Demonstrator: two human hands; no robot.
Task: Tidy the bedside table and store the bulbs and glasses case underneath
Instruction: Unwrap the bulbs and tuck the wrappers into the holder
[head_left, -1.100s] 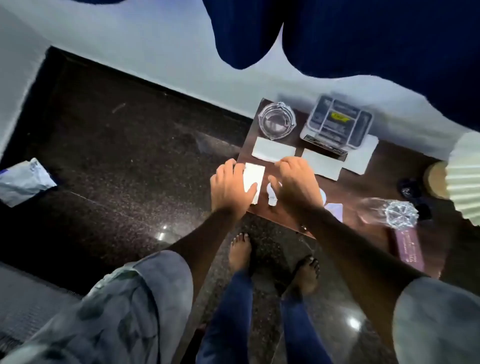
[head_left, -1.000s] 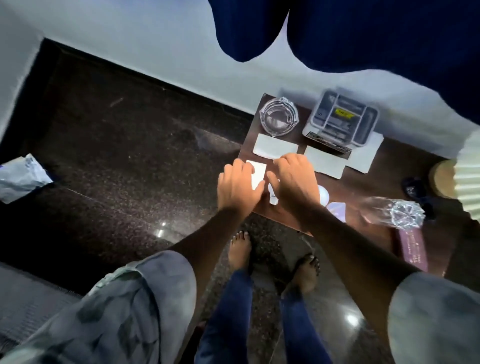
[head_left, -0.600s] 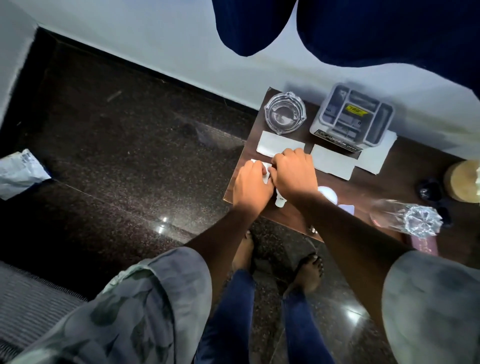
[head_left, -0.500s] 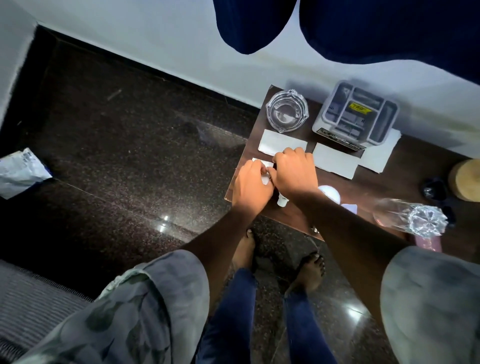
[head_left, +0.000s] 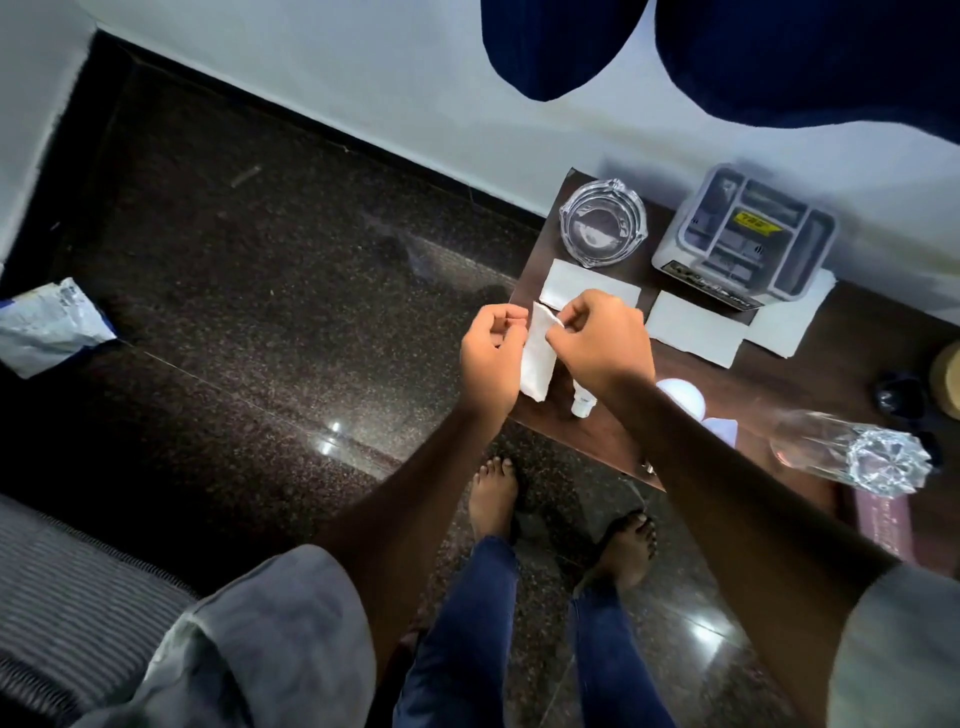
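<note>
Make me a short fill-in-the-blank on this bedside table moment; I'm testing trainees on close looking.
1. Both hands hold a folded white ___ above the table's near left corner.
2. The glass ashtray sits to the ___ of the grey organiser tray.
3. The left hand and right hand are ___ the tabletop, not resting on it.

Missing words: paper; left; above

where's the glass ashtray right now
The glass ashtray sits at the table's back left corner by the wall, left of the grey organiser tray and just behind a white paper.
</note>
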